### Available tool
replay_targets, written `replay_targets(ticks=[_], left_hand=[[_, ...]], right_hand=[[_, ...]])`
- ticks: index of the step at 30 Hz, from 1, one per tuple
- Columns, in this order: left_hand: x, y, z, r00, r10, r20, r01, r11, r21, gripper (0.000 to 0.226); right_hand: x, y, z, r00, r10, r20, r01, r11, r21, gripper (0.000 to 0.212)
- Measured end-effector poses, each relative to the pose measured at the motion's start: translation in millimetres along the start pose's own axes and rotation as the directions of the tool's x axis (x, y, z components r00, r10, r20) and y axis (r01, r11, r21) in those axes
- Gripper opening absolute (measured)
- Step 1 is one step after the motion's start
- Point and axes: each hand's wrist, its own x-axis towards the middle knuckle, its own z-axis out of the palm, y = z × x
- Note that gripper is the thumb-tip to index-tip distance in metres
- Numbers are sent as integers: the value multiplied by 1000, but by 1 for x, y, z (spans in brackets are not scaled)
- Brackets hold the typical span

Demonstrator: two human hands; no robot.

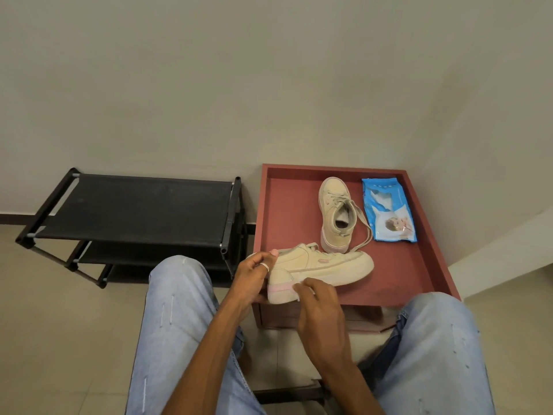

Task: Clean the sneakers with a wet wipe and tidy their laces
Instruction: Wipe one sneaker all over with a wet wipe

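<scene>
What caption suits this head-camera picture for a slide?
Left hand grips a sneaker, right hand on its sole; second sneaker and wipes pack lie on the table.

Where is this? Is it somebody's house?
Probably a home, maybe the spot by the door where shoes are kept. There is a black shoe rack against the wall, a tiled floor, and two sneakers with a pack of wet wipes on a low red table.
</scene>
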Motion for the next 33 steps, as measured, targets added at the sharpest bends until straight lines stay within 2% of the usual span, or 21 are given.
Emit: replay_targets(ticks=[4, 8, 11, 13, 16, 21, 28, 30, 33], left_hand=[[-1, 0, -1, 1000, -10, -5, 10, 1000, -3, 31], [1, 0, -1, 1000, -1, -8, 1, 1000, 8, 32], [1, 0, -2, 1000, 8, -3, -8, 1000, 11, 30], [0, 0, -2, 1000, 18, 1, -18, 1000, 15, 29], [0, 1, -2, 1000, 26, 7, -26, 1000, 13, 29], [-1, 1, -2, 1000, 5, 12, -5, 1000, -8, 32], [-1, 3, -1, 1000, -12, -3, 12, 1000, -1, 34], [0, 2, -1, 1000, -10, -4, 10, 1000, 9, 34], [0, 1, 0, 1000, -3, -5, 3, 1000, 11, 35]], right_hand=[[-1, 5, -1, 1000, -12, -18, 12, 999, 30, 33], [1, -6, -7, 998, -40, -47, 44, 995, 86, 35], [-1, -18, -6, 992, -113, 57, 108, 991, 83, 30], [-2, -21, -2, 980, -128, 151, 124, 992, 33, 38], [-2, -19, -2, 972, -131, 196, 134, 991, -1, 48], [-1, -5, -3, 989, -105, 100, 102, 994, 28, 49], [8, 40, -6, 995, 91, -33, -87, 991, 106, 36], [7, 35, -2, 995, 85, -60, -78, 991, 110, 28], [3, 17, 2, 999, 12, -42, -8, 995, 101, 34]])
